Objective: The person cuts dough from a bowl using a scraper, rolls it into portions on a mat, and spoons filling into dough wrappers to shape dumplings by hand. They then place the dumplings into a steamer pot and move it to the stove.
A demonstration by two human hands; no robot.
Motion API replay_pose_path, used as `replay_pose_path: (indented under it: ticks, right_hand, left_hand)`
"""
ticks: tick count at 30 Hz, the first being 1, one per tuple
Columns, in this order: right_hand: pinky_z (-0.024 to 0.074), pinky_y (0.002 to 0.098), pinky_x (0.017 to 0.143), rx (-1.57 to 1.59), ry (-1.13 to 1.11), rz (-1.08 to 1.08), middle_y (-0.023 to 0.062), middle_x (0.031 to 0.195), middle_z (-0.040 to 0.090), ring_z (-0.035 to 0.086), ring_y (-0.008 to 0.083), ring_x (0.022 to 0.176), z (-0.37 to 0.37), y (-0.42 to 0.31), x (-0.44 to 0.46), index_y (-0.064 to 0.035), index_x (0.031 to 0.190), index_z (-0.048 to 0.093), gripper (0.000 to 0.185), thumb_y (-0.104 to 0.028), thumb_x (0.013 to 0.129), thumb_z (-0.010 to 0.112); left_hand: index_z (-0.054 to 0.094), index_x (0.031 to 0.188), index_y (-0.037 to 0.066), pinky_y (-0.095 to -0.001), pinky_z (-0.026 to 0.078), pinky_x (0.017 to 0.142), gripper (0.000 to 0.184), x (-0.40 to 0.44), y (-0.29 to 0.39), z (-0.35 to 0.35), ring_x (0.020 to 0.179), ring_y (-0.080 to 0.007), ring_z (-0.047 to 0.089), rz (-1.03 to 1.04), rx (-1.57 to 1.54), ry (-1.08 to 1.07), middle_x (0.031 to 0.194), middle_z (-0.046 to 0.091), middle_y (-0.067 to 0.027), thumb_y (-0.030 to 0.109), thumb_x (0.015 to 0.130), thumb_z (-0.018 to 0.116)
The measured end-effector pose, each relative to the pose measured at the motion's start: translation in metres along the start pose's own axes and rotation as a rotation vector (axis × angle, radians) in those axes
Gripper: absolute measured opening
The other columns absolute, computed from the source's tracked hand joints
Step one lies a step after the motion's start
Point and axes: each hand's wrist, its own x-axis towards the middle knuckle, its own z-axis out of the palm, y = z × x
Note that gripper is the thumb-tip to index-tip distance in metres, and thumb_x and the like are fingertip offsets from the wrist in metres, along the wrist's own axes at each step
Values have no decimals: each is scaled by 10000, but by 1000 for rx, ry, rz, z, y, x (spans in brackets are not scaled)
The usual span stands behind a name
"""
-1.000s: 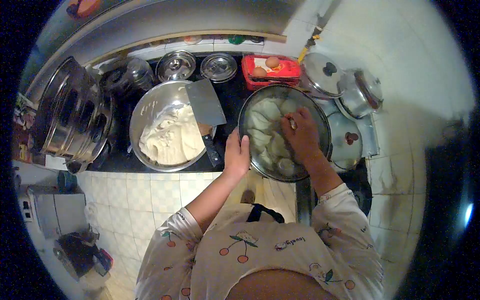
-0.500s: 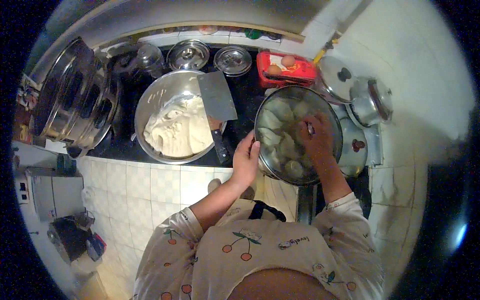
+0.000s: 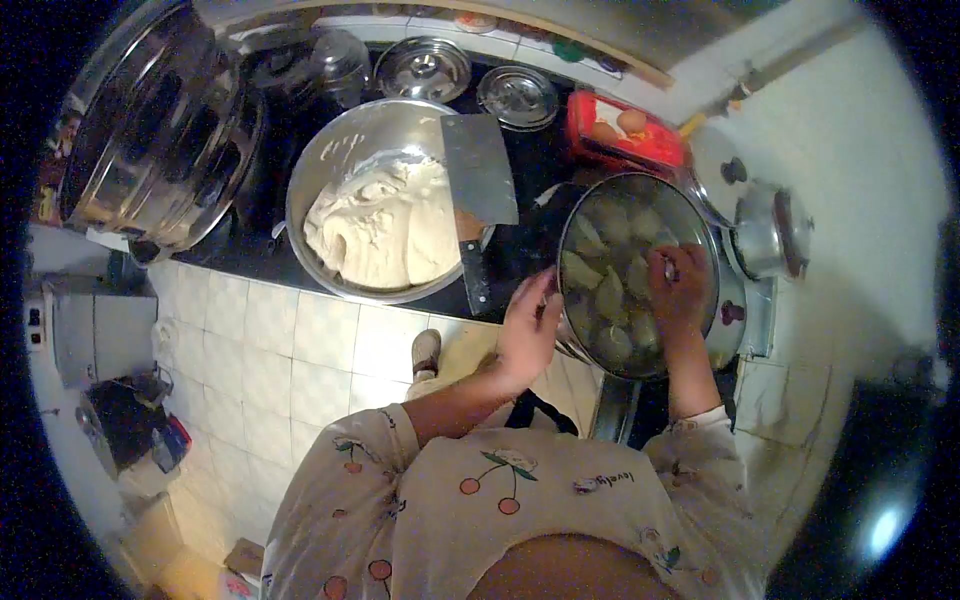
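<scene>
A round glass lid [image 3: 600, 345] with a metal rim covers a pan on the right, and several pale folded dumplings [image 3: 609, 295] show through it. My right hand [image 3: 680, 290] is closed around the knob at the lid's middle, mostly hiding it. At the pan's left side, my left hand [image 3: 532, 325] curls its fingers and thumb around what looks like a side handle. A large steel bowl [image 3: 303, 225] of pale dough [image 3: 390, 225] sits to the left. Across the bowl's right rim lies a cleaver [image 3: 480, 170], its black handle pointing toward me.
Tall steel steamer pots [image 3: 165, 130] stand at the far left. Steel lids [image 3: 423, 70] lie behind the bowl. A red carton [image 3: 655, 145] with eggs on it is behind the pan. At right, a small steel pot [image 3: 765, 235] stands by the wall, beside more lids [image 3: 735, 190].
The view has turned and shifted, so the counter items sit differently in the frame. The fingers of my left hand look looser; my right hand stays on the lid's knob.
</scene>
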Motion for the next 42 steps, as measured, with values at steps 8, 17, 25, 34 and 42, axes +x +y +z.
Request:
replay_pose_path:
  ticks: [8,17,25,34,42]
  right_hand:
    - [447,383,670,-9,-51,-49,122,799,561,546,310,760,0,1,6,-58,792,608,122,-66,688,672]
    - [430,358,822,64,-3,61,128,1021,581,557,271,923,-5,27,-2,-20,1047,570,301,-250,854,558]
    - [420,390,886,922,-170,1278,126,1167,545,545,272,1007,-17,138,-46,-7,1229,481,696,-599,870,408]
    - [434,385,843,358,-284,1032,115,1098,574,552,266,964,7,172,-59,6,1162,524,693,-604,835,478]
    - [390,346,907,245,-42,557,155,1043,601,545,244,1010,23,202,-72,20,1077,582,499,-438,899,493]
  left_hand:
    - [465,1233,3,-391,342,979,398,-48,-33,-19,1127,-369,464,-156,-60,-212,1193,497,-231,200,890,506]
    - [158,1377,-66,-407,209,1074,718,-44,-44,-7,1325,-401,203,-218,-23,-348,1428,179,-282,296,882,531]
    - [279,1326,-59,-386,251,1056,694,-36,-56,5,1283,-372,301,-150,-127,-221,1361,309,-272,296,831,612]
    - [581,975,25,-348,424,851,182,-31,-42,25,930,-302,574,-82,-91,191,938,606,-154,103,812,605]
    - [411,1271,1,-346,296,1023,413,-47,-63,33,1182,-280,428,-161,-203,127,1258,464,-172,64,867,466]
